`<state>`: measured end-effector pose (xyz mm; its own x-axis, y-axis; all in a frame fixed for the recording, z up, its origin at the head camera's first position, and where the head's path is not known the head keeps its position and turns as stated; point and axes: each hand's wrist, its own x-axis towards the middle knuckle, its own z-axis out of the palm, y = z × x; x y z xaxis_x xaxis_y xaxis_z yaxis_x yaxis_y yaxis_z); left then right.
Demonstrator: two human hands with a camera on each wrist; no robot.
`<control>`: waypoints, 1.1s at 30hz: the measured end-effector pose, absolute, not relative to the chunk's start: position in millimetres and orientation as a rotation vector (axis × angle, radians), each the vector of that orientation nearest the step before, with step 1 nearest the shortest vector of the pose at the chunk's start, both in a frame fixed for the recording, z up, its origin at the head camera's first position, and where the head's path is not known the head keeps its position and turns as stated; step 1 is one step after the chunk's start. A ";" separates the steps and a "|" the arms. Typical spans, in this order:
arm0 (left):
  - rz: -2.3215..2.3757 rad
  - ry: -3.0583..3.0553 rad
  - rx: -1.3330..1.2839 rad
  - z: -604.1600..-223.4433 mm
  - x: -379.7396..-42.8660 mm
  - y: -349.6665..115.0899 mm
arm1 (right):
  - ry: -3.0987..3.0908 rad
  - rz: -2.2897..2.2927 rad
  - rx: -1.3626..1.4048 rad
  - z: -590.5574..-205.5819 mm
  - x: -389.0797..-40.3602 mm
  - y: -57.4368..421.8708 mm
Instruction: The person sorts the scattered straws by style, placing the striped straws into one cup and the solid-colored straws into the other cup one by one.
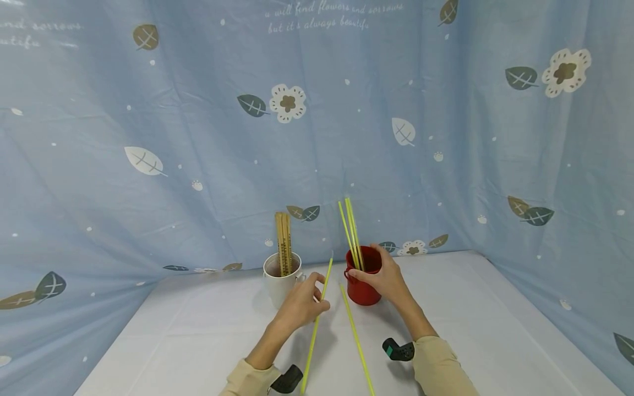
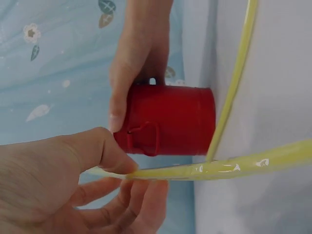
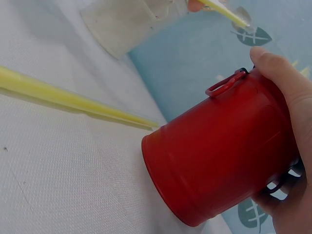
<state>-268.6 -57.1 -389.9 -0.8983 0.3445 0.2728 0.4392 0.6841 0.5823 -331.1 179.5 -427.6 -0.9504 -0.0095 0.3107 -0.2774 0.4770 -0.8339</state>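
My left hand (image 1: pixel 300 302) pinches a thin yellow stick in clear wrapping (image 2: pixel 219 168) between thumb and fingers, tilted with its top end pointing up and away. My right hand (image 1: pixel 388 275) grips the rim of a red metal bucket (image 1: pixel 364 291), thumb on the near side, fingers around the far side. Several yellow sticks (image 1: pixel 350 228) stand inside the bucket and lean left. Another yellow stick (image 1: pixel 358 341) lies on the white table between my forearms, its far end close to the bucket's base.
A white bucket (image 1: pixel 278 286) holding several brown wooden sticks (image 1: pixel 283 242) stands left of the red one, just beyond my left hand. The white cloth-covered table (image 1: pixel 198 335) ends at a blue patterned curtain (image 1: pixel 317 137) behind the buckets.
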 end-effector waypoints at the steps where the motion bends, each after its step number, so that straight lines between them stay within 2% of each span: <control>1: -1.014 -2.742 -0.647 -389.4 -268.4 -56.9 | -2.464 1.462 0.243 -427.5 -330.9 179.4; 33: -1.335 -2.427 -0.701 -356.2 -269.5 -43.1 | -2.462 1.488 0.239 -427.7 -332.7 179.3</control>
